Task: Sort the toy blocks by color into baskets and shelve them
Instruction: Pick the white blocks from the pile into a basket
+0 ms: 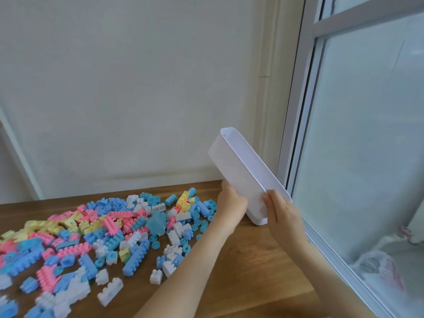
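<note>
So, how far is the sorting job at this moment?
Nothing looks sorted yet. In hand: the left hand and right hand grip a tilted white basket, whose visible inside holds no block. Still to do: the mixed blue, pink, yellow and white blocks all lie loose on the wooden surface; shelving also remains.

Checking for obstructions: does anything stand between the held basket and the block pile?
Nothing but the left hand itself, gripping the basket on the side facing the blocks. The right hand grips the other side.
</note>
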The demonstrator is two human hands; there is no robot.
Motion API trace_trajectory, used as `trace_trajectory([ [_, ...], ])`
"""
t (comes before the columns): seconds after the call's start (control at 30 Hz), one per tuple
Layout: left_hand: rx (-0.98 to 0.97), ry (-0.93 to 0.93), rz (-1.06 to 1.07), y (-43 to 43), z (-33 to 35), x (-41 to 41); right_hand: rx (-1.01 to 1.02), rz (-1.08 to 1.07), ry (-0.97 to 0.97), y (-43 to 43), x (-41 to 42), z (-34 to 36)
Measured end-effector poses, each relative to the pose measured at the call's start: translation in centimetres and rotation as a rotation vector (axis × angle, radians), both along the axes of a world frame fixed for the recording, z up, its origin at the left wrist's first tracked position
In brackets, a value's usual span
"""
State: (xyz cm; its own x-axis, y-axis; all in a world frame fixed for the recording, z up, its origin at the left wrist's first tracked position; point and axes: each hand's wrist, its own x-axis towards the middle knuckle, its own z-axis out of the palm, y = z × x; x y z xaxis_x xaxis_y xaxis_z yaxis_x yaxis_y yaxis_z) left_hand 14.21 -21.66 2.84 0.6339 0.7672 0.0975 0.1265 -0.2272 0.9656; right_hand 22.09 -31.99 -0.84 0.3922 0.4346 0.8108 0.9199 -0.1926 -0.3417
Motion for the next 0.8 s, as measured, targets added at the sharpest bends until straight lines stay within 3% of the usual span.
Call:
trace_trajectory([
  [0.1, 0.168, -0.163, 0.203, -0.3, -0.6, -1.4, -0.068, 0.030, -0.049, -0.3, -1.0, -0.4],
  [0.23, 1.015, 0.151, 0.349, -0.4, -1.0, -4.5, -0.145, 0.091, -0.083, -1.1, -2.3, -1.2],
  [0.33, 1.372, 0.219, 0.200, -1.1, -1.5, -7.4, -0.202, 0.141, -0.139, -2.5, -3.1, -1.9],
  [0.53, 1.452, 0.228, 0.048, -2.1, -3.6, -10.2, -0.216, 0.110, -0.116, -6.2, -0.7, -4.5],
  [0.63, 1.370, 0.228, -0.069, -2.4, -4.0, -9.8, -0.228, 0.039, -0.041, -7.5, 0.7, -5.5],
  [0.8, 1.284, 0.399, -0.210, -4.0, -5.0, -8.9, -0.333, -0.076, 0.011, -7.9, 1.5, -5.9],
])
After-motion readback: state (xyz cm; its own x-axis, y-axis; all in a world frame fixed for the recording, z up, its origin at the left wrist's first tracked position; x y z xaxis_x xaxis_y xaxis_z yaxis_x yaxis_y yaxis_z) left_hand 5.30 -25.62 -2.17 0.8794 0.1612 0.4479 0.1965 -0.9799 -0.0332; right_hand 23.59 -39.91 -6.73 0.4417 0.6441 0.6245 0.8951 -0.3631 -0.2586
